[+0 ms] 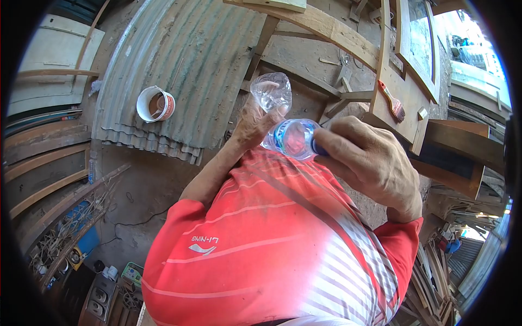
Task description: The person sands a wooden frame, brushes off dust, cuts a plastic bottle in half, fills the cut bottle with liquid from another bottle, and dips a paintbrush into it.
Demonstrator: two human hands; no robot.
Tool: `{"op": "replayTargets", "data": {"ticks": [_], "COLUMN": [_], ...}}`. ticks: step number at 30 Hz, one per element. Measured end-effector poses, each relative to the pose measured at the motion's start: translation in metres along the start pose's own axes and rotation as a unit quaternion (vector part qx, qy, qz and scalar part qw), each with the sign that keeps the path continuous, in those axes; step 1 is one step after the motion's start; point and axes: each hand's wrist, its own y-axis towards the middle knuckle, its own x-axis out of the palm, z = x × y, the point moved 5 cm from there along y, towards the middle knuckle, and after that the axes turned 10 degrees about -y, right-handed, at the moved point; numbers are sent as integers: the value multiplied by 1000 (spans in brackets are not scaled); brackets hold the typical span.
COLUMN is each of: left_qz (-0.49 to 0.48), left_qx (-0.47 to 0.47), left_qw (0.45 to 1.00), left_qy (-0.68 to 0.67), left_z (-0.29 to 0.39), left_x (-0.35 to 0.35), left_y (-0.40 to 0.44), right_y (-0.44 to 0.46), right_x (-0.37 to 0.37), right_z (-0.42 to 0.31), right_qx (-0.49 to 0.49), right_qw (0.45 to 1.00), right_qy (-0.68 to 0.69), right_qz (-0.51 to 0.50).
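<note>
My left hand (251, 124) is closed around a clear plastic bottle (294, 137) with a blue label, in front of my chest. Above the fingers shows another clear, rounded plastic section (271, 92); whether it belongs to the same bottle I cannot tell. At the bottle's right end, the fingers of my right hand (375, 157) close on a blue cap (319, 148). Most of these fingertips are hidden behind the knuckles. Further right, a paintbrush (392, 101) with a red handle lies on a wooden board.
A white bucket (142, 104) with brown contents stands on corrugated sheets (217, 65) to the left. Wooden frames (326, 27) and a board (401, 130) stand ahead and right. Scrap wood (435, 277) lies at lower right, assorted clutter (70, 239) at lower left.
</note>
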Motion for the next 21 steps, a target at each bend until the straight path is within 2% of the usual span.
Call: {"op": "replayTargets", "data": {"ticks": [2, 4, 7, 9, 10, 14, 17, 18, 21], "left_qz": [-6, -9, 0, 5, 10, 31, 55, 69, 82], "left_qx": [-15, -18, -5, 4, 7, 20, 38, 48, 10], "left_qw": [1000, 1000, 1000, 1000, 1000, 999, 997, 996, 996], "left_qy": [-12, -20, -24, -20, -24, -25, -26, -28, -40], "left_z": [0, 0, 0, 3, 1, -5, -12, -13, -11], "left_x": [1, 1, 1, 5, 5, 10, 12, 12, 19], "left_y": [0, 1, 0, -1, -1, -1, 0, 0, -3], "right_y": [1, 5, 10, 7, 10, 11, 13, 15, 11], "right_x": [3, 2, -3, -1, 4, 13, 7, 3, 2], "right_z": [4, 5, 4, 12, 14, 23, 29, 32, 40], "right_qx": [16, 26, 3, -52, -44, -34, -55, -55, -115], "right_qw": [997, 997, 999, 998, 998, 997, 998, 998, 992], "right_qy": [-50, -42, 29, 34, 40, -65, -24, 37, 54], "right_qz": [-50, -58, -22, -2, 25, 19, 21, 23, 0]}}
